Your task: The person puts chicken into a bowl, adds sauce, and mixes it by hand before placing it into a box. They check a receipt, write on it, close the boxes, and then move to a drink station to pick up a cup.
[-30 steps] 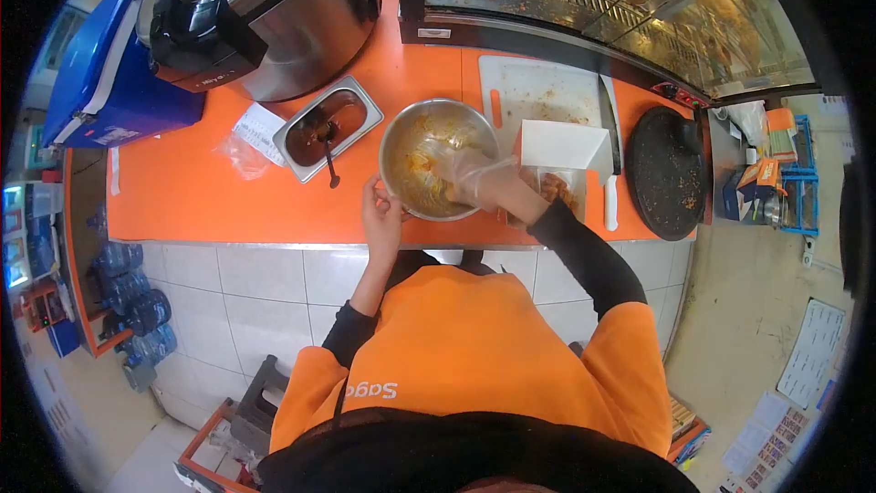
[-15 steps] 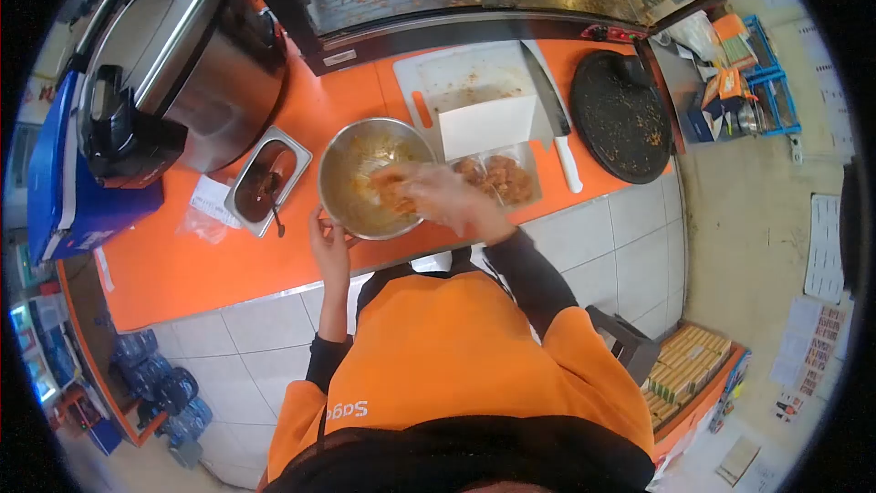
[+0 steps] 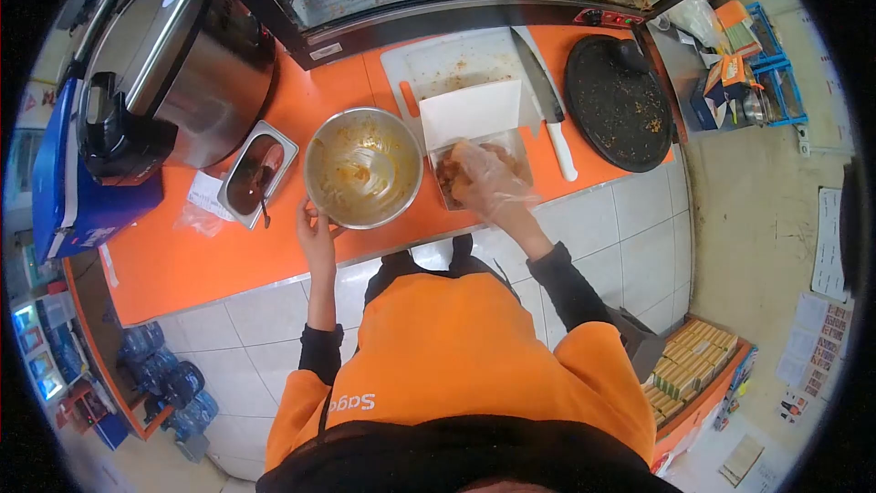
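My left hand (image 3: 316, 233) grips the near-left rim of a steel mixing bowl (image 3: 397, 190). Orange sauce smears the bowl's inside, and no food pieces show in it. In a clear plastic glove, my right hand (image 3: 493, 184) reaches down into a white cardboard box (image 3: 470, 110) with its lid raised. Brown-orange sauced food pieces (image 3: 447, 172), which look like chicken, lie in the box beside and under the fingers. The fingertips are curled in among the food, so what they hold is hidden.
Behind the box lies a white cutting board (image 3: 411, 64) with a large knife (image 3: 558, 141) on its right. A round black tray (image 3: 616, 105) sits farther right. Left of the bowl are a steel sauce container (image 3: 239, 192) and a big cooker (image 3: 214, 82). A glass display cabinet (image 3: 401, 23) borders the back.
My right hand has moved right, from inside the bowl to the box, and the orange food has left the bowl. My left hand stays at the bowl's rim.
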A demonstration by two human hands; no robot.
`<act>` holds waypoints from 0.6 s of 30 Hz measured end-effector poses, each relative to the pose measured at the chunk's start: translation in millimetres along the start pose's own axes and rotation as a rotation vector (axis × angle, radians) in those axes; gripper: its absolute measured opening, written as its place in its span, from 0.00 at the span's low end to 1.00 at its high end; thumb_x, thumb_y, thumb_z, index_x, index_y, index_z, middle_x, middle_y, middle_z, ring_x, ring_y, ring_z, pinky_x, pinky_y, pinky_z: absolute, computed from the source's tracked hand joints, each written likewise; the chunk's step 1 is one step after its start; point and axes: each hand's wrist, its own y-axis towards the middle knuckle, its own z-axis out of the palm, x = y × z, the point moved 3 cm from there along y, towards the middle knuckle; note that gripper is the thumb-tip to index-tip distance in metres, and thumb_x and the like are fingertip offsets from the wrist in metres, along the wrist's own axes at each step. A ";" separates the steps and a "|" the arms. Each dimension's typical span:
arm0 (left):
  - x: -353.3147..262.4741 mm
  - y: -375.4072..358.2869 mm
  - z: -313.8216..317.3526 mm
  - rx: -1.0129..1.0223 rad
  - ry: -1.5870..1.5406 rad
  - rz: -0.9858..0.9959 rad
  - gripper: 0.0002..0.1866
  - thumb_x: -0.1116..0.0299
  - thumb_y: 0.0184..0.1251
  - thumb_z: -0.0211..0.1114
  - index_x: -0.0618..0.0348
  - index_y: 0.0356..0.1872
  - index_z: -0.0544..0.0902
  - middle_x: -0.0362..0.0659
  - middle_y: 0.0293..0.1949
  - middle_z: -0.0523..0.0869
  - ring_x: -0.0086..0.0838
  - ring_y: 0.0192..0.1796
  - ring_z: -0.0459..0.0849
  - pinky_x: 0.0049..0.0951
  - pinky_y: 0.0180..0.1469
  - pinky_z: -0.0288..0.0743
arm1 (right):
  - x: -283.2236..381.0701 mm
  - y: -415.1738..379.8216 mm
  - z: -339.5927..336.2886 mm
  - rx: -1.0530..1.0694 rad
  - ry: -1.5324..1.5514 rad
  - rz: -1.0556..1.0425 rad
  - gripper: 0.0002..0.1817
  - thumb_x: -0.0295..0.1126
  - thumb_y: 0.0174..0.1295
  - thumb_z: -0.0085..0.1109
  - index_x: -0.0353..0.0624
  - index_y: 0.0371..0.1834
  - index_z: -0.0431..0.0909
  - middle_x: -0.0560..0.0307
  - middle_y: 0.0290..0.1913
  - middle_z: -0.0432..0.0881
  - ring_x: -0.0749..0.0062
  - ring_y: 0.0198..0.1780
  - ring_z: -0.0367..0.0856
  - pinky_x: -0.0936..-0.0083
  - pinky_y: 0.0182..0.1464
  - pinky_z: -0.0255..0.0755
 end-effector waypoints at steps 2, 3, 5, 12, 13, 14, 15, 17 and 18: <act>0.1 0.0 -0.3 -0.004 0.005 0.002 0.20 0.77 0.67 0.49 0.64 0.60 0.63 0.41 0.35 0.72 0.26 0.37 0.80 0.29 0.36 0.85 | -26.5 -3.0 19.6 -0.068 0.002 0.036 0.16 0.27 0.50 0.55 0.43 0.44 0.70 0.47 0.47 0.75 0.47 0.49 0.73 0.62 0.49 0.69; 0.5 -0.4 -0.2 -0.006 0.007 0.002 0.20 0.77 0.67 0.49 0.64 0.60 0.63 0.42 0.35 0.72 0.26 0.37 0.80 0.29 0.36 0.85 | -31.8 -3.0 23.1 -0.101 0.002 0.054 0.15 0.27 0.50 0.55 0.43 0.43 0.71 0.47 0.48 0.75 0.47 0.48 0.73 0.62 0.49 0.69; 0.7 -1.2 0.0 -0.010 0.012 0.004 0.20 0.77 0.67 0.49 0.64 0.60 0.63 0.42 0.35 0.73 0.26 0.37 0.80 0.29 0.36 0.85 | -32.1 1.9 27.5 0.018 -0.019 -0.078 0.14 0.28 0.52 0.54 0.43 0.44 0.72 0.47 0.48 0.75 0.48 0.48 0.74 0.62 0.50 0.69; -2.0 -0.5 0.6 -0.012 0.038 -0.008 0.22 0.79 0.66 0.48 0.64 0.61 0.62 0.42 0.35 0.73 0.26 0.36 0.80 0.30 0.36 0.85 | -38.0 9.9 36.9 0.168 -0.169 -0.036 0.13 0.28 0.56 0.49 0.42 0.44 0.74 0.46 0.48 0.76 0.52 0.50 0.74 0.66 0.51 0.70; -2.7 0.3 1.4 -0.007 0.033 -0.005 0.21 0.78 0.66 0.48 0.64 0.61 0.62 0.42 0.35 0.73 0.26 0.36 0.80 0.30 0.36 0.85 | -30.9 9.3 27.8 0.100 -0.187 -0.029 0.12 0.30 0.56 0.49 0.43 0.43 0.75 0.47 0.46 0.77 0.52 0.48 0.75 0.66 0.50 0.70; -3.3 1.0 2.1 -0.005 0.026 -0.001 0.21 0.78 0.67 0.48 0.64 0.61 0.62 0.42 0.36 0.73 0.26 0.36 0.80 0.30 0.36 0.85 | -18.0 9.3 12.0 0.034 -0.205 -0.026 0.12 0.31 0.56 0.50 0.44 0.43 0.76 0.48 0.44 0.79 0.53 0.46 0.76 0.66 0.48 0.70; -3.7 0.5 1.4 -0.006 0.021 -0.001 0.21 0.77 0.67 0.49 0.64 0.61 0.62 0.42 0.36 0.73 0.26 0.36 0.80 0.30 0.36 0.85 | -10.3 8.7 3.7 -0.029 -0.220 -0.023 0.12 0.33 0.57 0.51 0.45 0.42 0.77 0.49 0.42 0.80 0.53 0.44 0.77 0.65 0.47 0.70; -3.6 -0.9 1.5 -0.015 0.021 0.000 0.21 0.74 0.68 0.50 0.63 0.61 0.63 0.41 0.35 0.73 0.24 0.37 0.79 0.30 0.36 0.85 | -23.3 13.6 15.7 0.093 -0.237 0.104 0.13 0.35 0.57 0.51 0.44 0.42 0.78 0.48 0.42 0.80 0.53 0.44 0.78 0.65 0.47 0.70; -3.9 -0.6 2.3 -0.017 0.020 0.003 0.20 0.72 0.68 0.51 0.62 0.61 0.63 0.40 0.35 0.73 0.24 0.38 0.79 0.30 0.36 0.85 | -30.5 15.0 21.4 0.150 -0.246 0.169 0.13 0.36 0.57 0.51 0.44 0.42 0.78 0.48 0.42 0.80 0.53 0.43 0.78 0.65 0.47 0.70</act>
